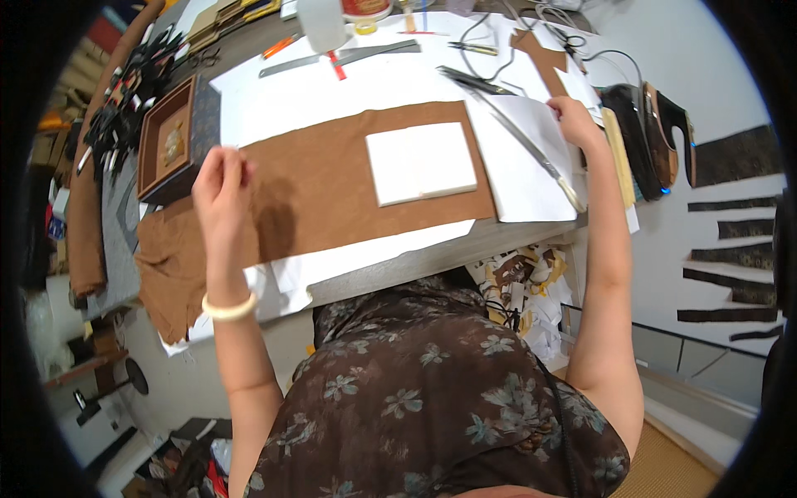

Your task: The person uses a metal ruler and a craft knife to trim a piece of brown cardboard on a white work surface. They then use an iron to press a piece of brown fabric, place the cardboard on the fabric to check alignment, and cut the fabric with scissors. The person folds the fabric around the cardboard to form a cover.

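My left hand [222,181], with a cream bangle on its wrist, is raised over the left part of a brown sheet of leather or cloth [315,178]. Its fingers are curled together, and whatever they hold, if anything, is hidden. On the right part of the brown sheet lies a flat white block [422,162], like a thick pad or board. My right hand [575,123] has its fingers closed at the upper right corner of a white paper sheet [519,137]. A long metal ruler-like strip [531,145] lies slanted across that paper.
Left of the brown sheet stands an open box [170,145] with a brown lining. Metal rulers [290,65], an orange cutter [280,46] and a translucent bottle [321,25] are at the back. A black-and-brown appliance [664,137] with a cable stands right of my hand.
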{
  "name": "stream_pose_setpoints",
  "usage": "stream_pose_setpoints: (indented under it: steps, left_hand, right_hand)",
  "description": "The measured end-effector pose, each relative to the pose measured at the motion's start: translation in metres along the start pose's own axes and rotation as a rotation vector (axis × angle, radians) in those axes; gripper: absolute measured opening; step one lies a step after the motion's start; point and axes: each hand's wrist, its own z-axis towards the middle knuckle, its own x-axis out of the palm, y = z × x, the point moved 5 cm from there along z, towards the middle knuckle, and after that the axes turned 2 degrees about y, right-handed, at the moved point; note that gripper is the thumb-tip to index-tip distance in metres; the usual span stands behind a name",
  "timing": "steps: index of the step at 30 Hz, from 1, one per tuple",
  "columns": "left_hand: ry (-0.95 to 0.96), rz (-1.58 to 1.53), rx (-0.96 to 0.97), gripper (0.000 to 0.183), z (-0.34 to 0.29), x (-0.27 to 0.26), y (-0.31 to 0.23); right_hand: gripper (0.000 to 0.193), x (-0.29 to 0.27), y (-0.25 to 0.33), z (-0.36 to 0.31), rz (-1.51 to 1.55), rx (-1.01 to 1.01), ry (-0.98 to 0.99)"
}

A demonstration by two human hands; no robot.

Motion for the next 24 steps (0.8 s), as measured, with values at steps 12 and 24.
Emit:
stream_pose_setpoints:
  steps: [12, 24]
  left_hand:
    - [0.873, 1.273, -1.054, 0.065, -0.301, -0.121, -0.015]
    - [0.329, 0.517, 0.234, 0.025, -0.128, 0.047, -0.035]
  right_hand:
    - [0.031, -0.01, 0.002, 0.004, 0.04, -0.193, -0.034]
    - [0.029, 0.014, 0.034, -0.017, 0.038, -0.132, 0.118]
